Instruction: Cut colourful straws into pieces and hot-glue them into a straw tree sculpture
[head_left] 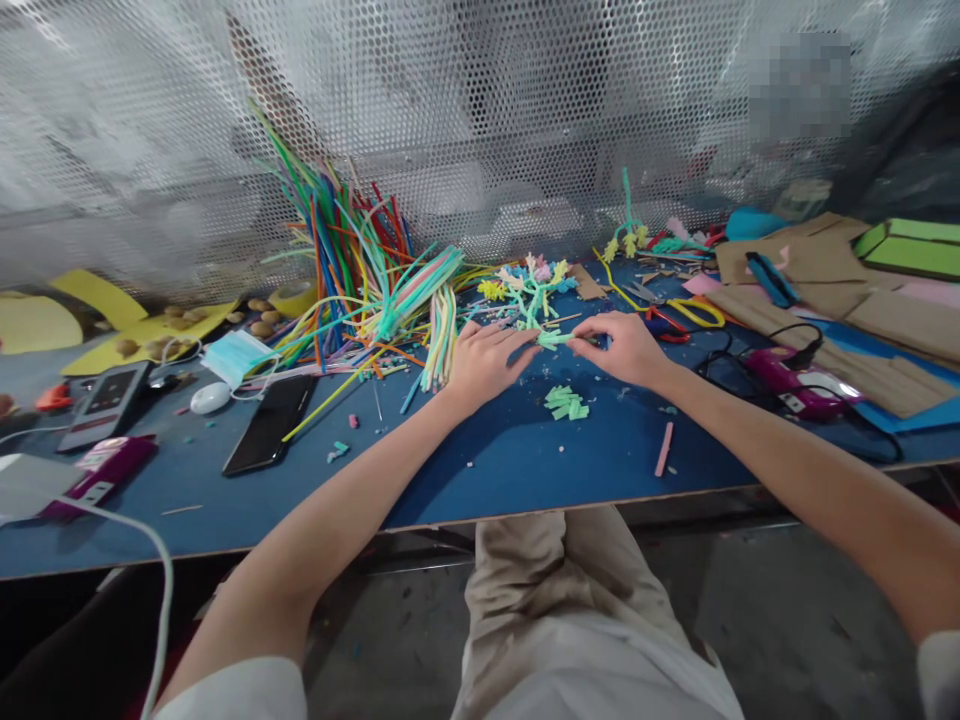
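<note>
Just above the table, my right hand [621,345] pinches the end of a light green pipe cleaner piece [555,340] between thumb and fingertips. My left hand [489,362] closes thumb and index finger on the other side of it; the exact contact is partly hidden. Right behind them lies a pipe cleaner branch [534,292] with pale green stems and yellow, pink and blue tufts. A small heap of cut green pipe cleaner pieces [566,402] sits in front of the hands. One pink piece [664,449] lies near the front edge.
Left of the hands is a large bundle of coloured pipe cleaners [352,260], with a black phone [270,425] nearby. Scissors with red and yellow handles [694,313], a purple device with a cable [799,383] and brown cardboard [870,320] lie right. Perforated metal [525,120] stands behind.
</note>
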